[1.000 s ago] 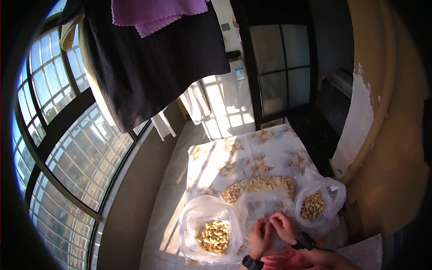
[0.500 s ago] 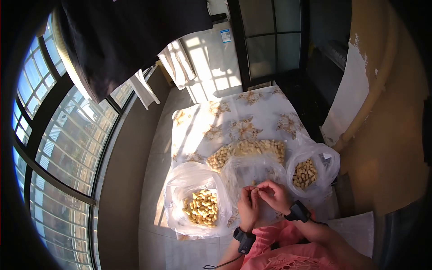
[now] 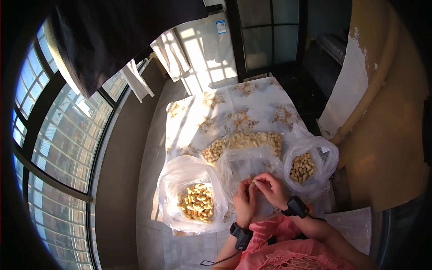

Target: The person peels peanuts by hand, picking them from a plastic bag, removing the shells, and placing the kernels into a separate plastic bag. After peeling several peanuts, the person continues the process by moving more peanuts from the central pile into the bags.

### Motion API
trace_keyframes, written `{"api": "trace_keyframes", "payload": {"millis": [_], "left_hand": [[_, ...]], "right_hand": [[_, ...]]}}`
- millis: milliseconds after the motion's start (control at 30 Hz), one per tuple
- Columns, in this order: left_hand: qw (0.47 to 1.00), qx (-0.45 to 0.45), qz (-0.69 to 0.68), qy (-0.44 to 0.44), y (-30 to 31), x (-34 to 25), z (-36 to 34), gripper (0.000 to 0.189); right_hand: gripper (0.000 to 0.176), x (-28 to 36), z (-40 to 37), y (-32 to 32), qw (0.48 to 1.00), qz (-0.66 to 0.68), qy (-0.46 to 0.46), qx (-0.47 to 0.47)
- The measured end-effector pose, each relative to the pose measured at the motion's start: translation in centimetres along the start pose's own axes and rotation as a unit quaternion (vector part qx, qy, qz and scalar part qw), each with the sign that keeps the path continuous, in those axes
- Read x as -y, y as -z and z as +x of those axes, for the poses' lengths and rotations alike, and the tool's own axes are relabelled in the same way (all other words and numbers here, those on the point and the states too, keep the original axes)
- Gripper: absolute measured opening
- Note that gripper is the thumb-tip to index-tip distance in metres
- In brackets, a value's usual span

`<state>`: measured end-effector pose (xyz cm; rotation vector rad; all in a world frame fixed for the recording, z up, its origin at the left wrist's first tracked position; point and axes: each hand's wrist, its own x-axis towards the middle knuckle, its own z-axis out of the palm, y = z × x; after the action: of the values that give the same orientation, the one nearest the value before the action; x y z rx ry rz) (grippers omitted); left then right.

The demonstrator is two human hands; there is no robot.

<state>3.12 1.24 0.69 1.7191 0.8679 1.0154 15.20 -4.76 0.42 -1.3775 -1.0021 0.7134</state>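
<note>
My left hand and my right hand meet over the front of the table, fingertips pinched together. Between them shows a small pale peanut, partly covered by the fingers. Just beyond is an open clear plastic bag with its mouth spread; a small brownish bit lies inside. To the left, a wide-open plastic bag contains sunlit peanuts. On the right, another bag has more peanuts in it.
A filled clear bag of peanuts lies behind the middle bag. Everything rests on a table with a flowered cloth. Dark cloth hangs at the upper left, by the windows. A brown wall is close on the right.
The view has shifted slightly, so the table sits a little further left and up. Both hands stay together at the middle bag; the pale peanut between the fingertips now shows more plainly.
</note>
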Motion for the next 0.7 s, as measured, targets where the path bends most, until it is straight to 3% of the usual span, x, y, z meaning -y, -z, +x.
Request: {"api": "trace_keyframes", "payload": {"millis": [533,600,700], "left_hand": [[1.000,0.002,-0.030,0.009,-0.2,0.9,-0.2,0.014],[0.999,-0.010,-0.047,0.014,-0.3,0.6,-0.2,0.015],[0.999,-0.006,-0.047,0.023,-0.1,0.4,-0.2,0.015]], "right_hand": [[0.012,0.2,0.0,0.1,0.999,-0.028,0.015,-0.004],[0.014,0.1,0.2,0.0,0.996,-0.062,0.069,-0.017],[0.014,0.1,0.1,0.1,0.996,-0.062,0.065,-0.014]]}}
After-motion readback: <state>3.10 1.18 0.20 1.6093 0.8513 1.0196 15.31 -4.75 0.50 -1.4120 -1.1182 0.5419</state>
